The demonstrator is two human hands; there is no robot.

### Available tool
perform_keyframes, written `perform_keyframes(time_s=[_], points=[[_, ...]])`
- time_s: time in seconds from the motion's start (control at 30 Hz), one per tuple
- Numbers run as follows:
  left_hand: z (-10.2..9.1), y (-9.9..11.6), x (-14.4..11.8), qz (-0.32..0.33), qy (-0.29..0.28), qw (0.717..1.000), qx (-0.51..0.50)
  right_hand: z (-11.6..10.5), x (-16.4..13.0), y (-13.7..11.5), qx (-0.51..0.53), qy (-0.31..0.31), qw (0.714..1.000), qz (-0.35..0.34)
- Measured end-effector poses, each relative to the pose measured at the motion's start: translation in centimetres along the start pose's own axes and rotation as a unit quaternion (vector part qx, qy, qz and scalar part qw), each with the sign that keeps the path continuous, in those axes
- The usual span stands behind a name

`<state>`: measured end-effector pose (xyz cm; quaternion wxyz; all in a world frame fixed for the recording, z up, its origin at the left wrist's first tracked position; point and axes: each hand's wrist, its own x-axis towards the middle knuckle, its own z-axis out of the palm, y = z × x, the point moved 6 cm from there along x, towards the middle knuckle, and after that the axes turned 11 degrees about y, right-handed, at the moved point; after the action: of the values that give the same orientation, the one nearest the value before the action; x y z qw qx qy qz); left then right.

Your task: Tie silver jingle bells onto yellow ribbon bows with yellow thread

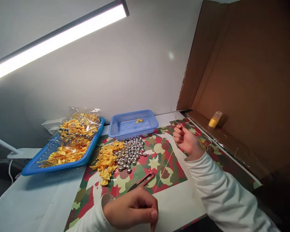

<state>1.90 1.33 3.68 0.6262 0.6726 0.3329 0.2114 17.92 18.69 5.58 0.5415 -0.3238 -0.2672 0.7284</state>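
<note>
My left hand (132, 209) hovers low over the patterned mat (159, 161), fingers curled, pinching one end of a thin gold thread (164, 172). The thread runs up and right to my right hand (187, 140), which is closed on its other end. Between the hands lie red thread snips (145, 180). A pile of silver bells (130, 154) and a pile of yellow ribbon bows (107, 159) sit on the mat's left half.
A small blue basket (132, 124) with one yellow bow stands at the back. A blue tray (62, 151) at left holds bagged bows with bells. A yellow spool (215, 120) rests by the cardboard wall (244, 80) at right. A lamp bar (58, 37) hangs overhead.
</note>
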Motion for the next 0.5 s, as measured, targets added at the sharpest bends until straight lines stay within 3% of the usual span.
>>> perform_keyframes(time_s=[0.13, 0.2, 0.27, 0.4, 0.5], points=[[1.0, -0.3, -0.5, -0.06, -0.116, 0.991, -0.008, -1.6, 0.4, -1.5, -0.055, 0.017, 0.998, -0.035], [1.0, -0.8, -0.5, -0.063, -0.134, 0.989, 0.006, -1.9, 0.6, -1.3, -0.084, 0.017, 0.996, -0.032], [1.0, -1.4, -0.5, -0.067, -0.134, 0.989, 0.008, -2.1, 0.7, -1.3, -0.18, 0.015, 0.982, -0.06], [0.7, -1.8, -0.3, -0.058, -0.093, 0.994, -0.029, -1.9, 0.5, -1.7, -0.393, 0.01, 0.904, -0.17], [-1.3, -0.8, 0.2, 0.017, 0.046, 0.999, -0.014, -1.3, -0.1, -1.1, -0.444, -0.025, 0.872, -0.203]])
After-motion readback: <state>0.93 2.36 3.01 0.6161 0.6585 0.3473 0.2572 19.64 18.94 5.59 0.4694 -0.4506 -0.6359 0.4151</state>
